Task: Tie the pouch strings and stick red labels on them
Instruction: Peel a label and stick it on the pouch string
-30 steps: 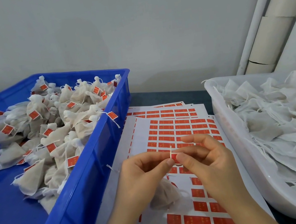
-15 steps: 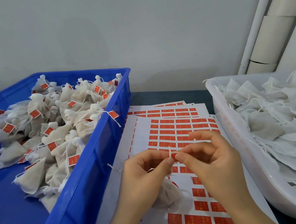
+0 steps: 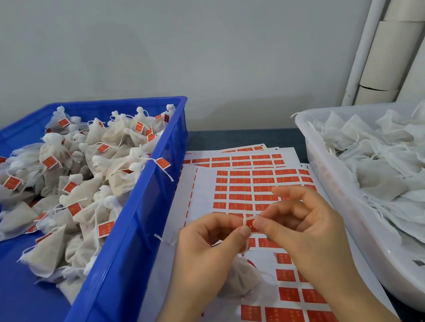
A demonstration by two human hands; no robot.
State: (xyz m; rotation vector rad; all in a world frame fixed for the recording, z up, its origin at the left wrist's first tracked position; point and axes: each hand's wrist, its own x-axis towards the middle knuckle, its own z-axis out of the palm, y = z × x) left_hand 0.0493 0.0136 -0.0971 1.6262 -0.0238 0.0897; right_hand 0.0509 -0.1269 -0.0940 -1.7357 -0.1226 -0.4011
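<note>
My left hand (image 3: 208, 247) and my right hand (image 3: 300, 230) meet above the label sheets, thumbs and forefingers pinching a small red label (image 3: 252, 225) folded round a white pouch string (image 3: 244, 218). The string's pouch (image 3: 239, 279), a small beige cloth bag, lies on the sheets just below my left hand, partly hidden by it. A loose string end (image 3: 162, 238) trails left of my left hand.
Sheets of red labels (image 3: 251, 185) cover the table between two bins. A blue crate (image 3: 138, 228) on the left holds several tied, labelled pouches (image 3: 70, 183). A white tub (image 3: 331, 197) on the right holds several untied pouches (image 3: 400, 159). Cardboard tubes (image 3: 394, 48) lean at the wall.
Both hands stay pinched together on the label and string; they have barely shifted. The pouch below has not moved.
</note>
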